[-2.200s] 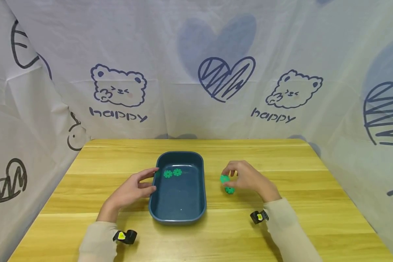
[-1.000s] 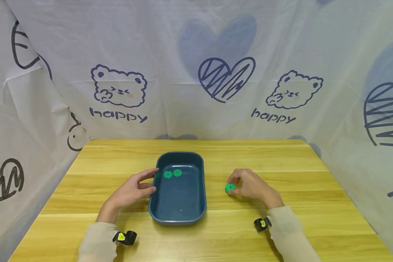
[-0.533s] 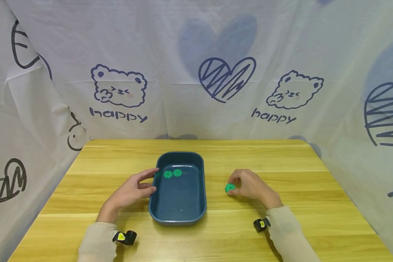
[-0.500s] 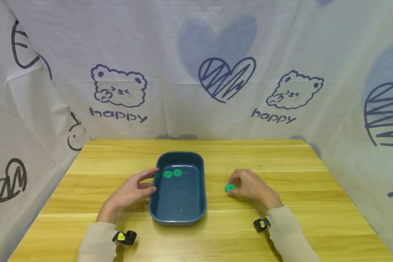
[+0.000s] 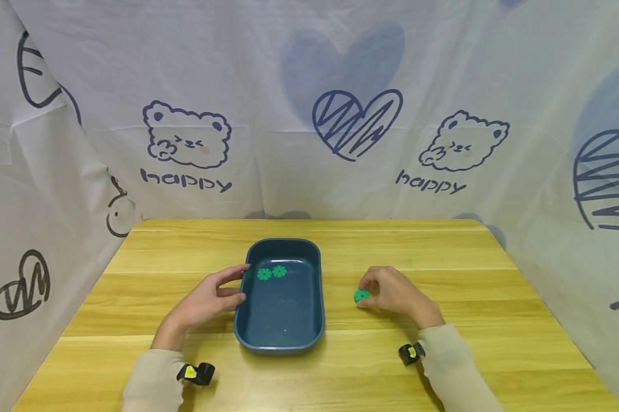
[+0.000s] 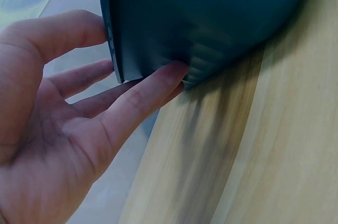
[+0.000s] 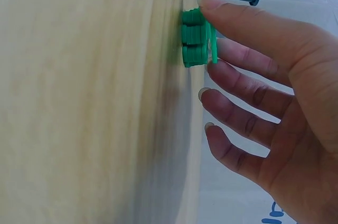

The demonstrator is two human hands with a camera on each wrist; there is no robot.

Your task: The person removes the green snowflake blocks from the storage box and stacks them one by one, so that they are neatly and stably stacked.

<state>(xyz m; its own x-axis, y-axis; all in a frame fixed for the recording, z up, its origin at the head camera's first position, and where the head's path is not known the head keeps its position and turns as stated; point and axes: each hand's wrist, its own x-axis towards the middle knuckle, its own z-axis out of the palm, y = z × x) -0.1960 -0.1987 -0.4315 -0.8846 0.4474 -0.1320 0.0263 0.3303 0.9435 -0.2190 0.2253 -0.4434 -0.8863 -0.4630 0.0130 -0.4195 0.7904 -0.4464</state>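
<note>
In the head view my left hand rests beside a dark blue rectangular tray. Its fingers are spread and the fingertips touch the tray's outer left side; the left wrist view shows them against the wall and rim. On the tray's floor lie two green notched discs, side by side. To the right of the tray my right hand pinches a green notched disc between thumb and forefinger. That disc sits directly over a short stack of similar discs on the table. The other right fingers hang loosely curled.
The tray stands near the middle of a wood-grain table. White printed cloth hangs behind the table and at both sides. Each wrist wears a black camera on a strap.
About two seconds ago the right hand held a disc a little farther away and left of the stack. It came nearer, onto the stack, and has barely moved since. The left hand stays still.
</note>
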